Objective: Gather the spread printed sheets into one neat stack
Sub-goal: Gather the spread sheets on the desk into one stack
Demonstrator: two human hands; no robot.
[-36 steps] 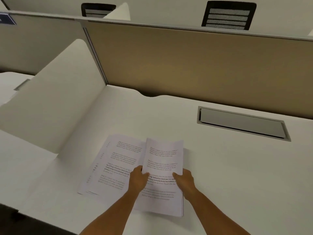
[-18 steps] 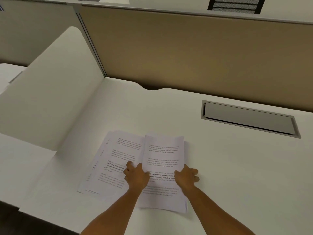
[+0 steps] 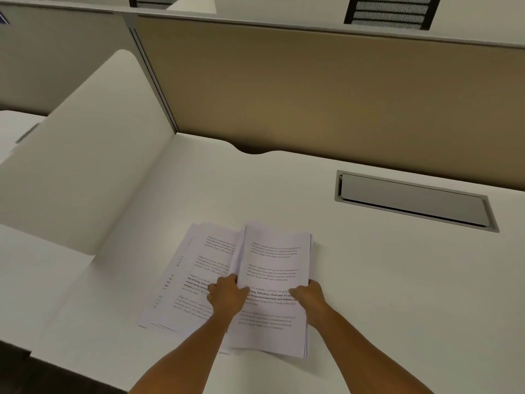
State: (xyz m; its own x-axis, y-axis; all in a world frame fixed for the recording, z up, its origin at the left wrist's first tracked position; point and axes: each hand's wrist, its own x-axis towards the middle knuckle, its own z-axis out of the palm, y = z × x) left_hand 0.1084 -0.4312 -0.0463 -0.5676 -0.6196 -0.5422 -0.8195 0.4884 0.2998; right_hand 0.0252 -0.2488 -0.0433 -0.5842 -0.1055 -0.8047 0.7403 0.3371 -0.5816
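Note:
A bundle of printed sheets (image 3: 274,263) is held a little off the white desk (image 3: 383,274), its left edge lifted and curling. My left hand (image 3: 227,297) grips the bundle's left edge, and my right hand (image 3: 309,297) grips its right edge. More printed sheets (image 3: 187,282) lie fanned out flat on the desk to the left, partly under the bundle and my left hand.
A grey cable hatch (image 3: 412,199) is set into the desk at the back right. A tan partition (image 3: 326,92) closes the back. A white side divider (image 3: 85,166) stands on the left. Office chair backs (image 3: 392,9) show beyond the partition.
Both hands have closed on the bundle's side edges after lying looser on it, and its left edge has lifted. The view has shifted slightly.

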